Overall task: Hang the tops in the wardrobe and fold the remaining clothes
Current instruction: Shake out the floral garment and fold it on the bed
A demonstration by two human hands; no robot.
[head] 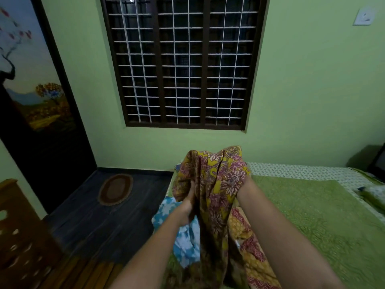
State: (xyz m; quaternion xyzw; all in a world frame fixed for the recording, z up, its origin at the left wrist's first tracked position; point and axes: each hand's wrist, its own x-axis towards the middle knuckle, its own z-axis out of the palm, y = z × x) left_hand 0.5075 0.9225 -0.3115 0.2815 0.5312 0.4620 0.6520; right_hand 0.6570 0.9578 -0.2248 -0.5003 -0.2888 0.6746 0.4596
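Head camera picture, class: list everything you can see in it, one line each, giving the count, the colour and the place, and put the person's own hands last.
Floral garment: one, mustard with pink flowers, held up over the bed's near left edge.
Blue-and-white garment: one, on the bed's left edge, beneath the raised garment.
Orange-and-red cloth: one, on the bed between the forearms.
Bedspread: one, green, covering the bed at right.
Window: one, dark frame with white grille, centre wall.
Rug: one, brown oval, on the dark floor.
Painted door: one, dark with a landscape scene, left.
Wall switch: one, white, top right.
Left hand: one, gripping the floral garment.
Right hand: one, tucked into the same garment, fingers hidden.
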